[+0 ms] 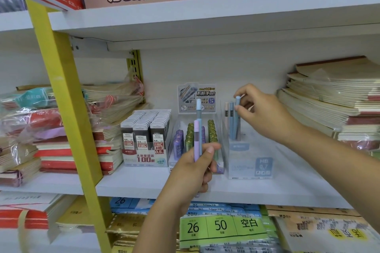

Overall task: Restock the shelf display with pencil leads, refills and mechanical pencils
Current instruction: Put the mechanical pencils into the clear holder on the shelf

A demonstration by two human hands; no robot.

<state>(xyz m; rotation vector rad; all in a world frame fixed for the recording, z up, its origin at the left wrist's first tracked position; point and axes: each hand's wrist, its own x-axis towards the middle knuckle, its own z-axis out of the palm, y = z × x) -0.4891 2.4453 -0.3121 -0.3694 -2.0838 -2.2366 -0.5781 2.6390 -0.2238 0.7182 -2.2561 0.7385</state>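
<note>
Left hand [195, 172], right hand [262, 110] grip pencils [196, 137] — upright.

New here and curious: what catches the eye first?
The right hand pinches the top of a blue pencil standing in a clear display box on the shelf, while the left hand grips purple and blue pencils in front. A full tray of lead cases stands further left.

Bright, even light fills the white shelf [144, 183] — shadows are soft, greyest under the board above. Wide-angle distortion bows the shelf edges and tilts the yellow upright [61, 88]. Corners blur, and the clear pencil box [250, 162] looks hazy, its print smeared.
</note>
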